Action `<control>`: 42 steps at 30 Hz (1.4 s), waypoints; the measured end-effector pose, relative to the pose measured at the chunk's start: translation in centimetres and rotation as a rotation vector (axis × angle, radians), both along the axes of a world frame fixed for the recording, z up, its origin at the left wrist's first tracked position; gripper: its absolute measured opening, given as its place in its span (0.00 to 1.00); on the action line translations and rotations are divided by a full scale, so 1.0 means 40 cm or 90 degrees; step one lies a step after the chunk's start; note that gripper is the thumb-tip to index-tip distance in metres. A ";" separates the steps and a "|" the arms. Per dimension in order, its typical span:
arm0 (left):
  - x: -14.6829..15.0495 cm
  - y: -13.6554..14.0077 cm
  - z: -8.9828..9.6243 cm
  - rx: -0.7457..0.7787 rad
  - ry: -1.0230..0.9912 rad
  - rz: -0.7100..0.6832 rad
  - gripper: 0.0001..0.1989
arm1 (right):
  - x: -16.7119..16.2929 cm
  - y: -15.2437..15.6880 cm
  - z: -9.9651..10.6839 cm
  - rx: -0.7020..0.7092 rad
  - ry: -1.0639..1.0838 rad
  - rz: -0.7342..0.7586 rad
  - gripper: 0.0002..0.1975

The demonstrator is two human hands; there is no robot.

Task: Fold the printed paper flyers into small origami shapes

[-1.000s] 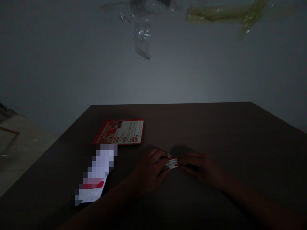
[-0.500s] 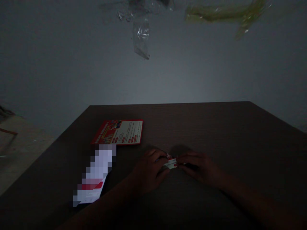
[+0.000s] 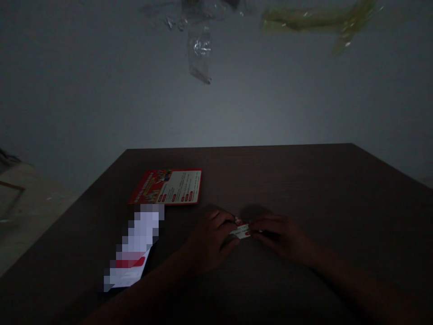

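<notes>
Between my two hands, just above or on the dark table, is a small folded piece of printed paper (image 3: 242, 231), white with red marks. The fingers of my left hand (image 3: 211, 239) close on its left end, thumb toward me. At the right end, the fingertips of my right hand (image 3: 282, 237) pinch it. Much of the paper is covered by the fingers, and the dim light hides its folds.
A red and white printed leaflet (image 3: 182, 186) lies on the brown wooden table (image 3: 270, 176), beyond my left hand. Left of my left forearm a lit phone (image 3: 135, 243) shows a partly blurred screen. Behind stands a grey wall (image 3: 270, 104) with a clear plastic bag (image 3: 200, 56) and yellowish tape (image 3: 304, 21).
Almost nothing differs. Both hands keep the same hold on the paper, which looks very slightly shifted.
</notes>
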State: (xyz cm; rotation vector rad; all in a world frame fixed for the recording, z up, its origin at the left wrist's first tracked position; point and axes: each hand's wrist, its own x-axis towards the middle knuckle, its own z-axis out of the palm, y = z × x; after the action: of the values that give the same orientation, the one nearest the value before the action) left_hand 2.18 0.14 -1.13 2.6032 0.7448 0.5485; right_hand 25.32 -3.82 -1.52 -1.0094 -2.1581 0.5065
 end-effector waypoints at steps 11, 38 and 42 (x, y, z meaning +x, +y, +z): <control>0.001 0.004 0.001 -0.008 -0.015 0.000 0.12 | 0.003 0.001 -0.001 -0.025 -0.020 -0.012 0.09; -0.001 0.004 -0.003 -0.019 0.002 -0.004 0.14 | 0.009 0.004 -0.016 -0.023 -0.025 -0.017 0.09; -0.002 0.000 0.003 -0.019 0.009 -0.002 0.14 | 0.007 0.005 -0.012 -0.032 -0.025 -0.007 0.09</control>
State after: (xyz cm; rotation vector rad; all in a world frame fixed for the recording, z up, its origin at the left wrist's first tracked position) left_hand 2.10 0.15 -0.99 2.5833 0.7467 0.5150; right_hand 25.61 -3.64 -1.99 -1.0658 -2.1827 0.5422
